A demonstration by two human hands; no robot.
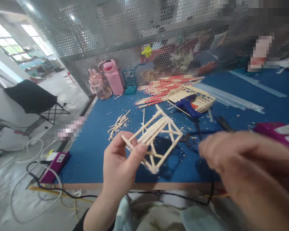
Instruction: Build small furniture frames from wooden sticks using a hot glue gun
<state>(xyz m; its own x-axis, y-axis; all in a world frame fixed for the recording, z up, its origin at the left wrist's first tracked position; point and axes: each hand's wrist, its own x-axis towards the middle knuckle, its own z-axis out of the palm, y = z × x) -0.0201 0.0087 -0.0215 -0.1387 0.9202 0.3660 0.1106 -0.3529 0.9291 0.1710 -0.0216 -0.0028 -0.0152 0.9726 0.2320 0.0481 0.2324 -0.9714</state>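
Note:
My left hand [121, 163] pinches one end of a small frame of glued wooden sticks [156, 138] and holds it tilted above the blue table [91, 154]. My right hand [243, 163] is blurred, close to the camera at the right, fingers drawn together near the frame's right side; whether it holds anything is unclear. A blue glue gun [189, 107] lies on a second stick frame [194, 96] further back.
Loose sticks [118, 123] and a pile of red-tipped sticks [163, 88] lie on the table. Two pink bottles [108, 80] and a teal basket [129, 80] stand by a perforated metal screen. Black cable [173, 194] runs along the front edge. A power strip [55, 162] sits on the floor.

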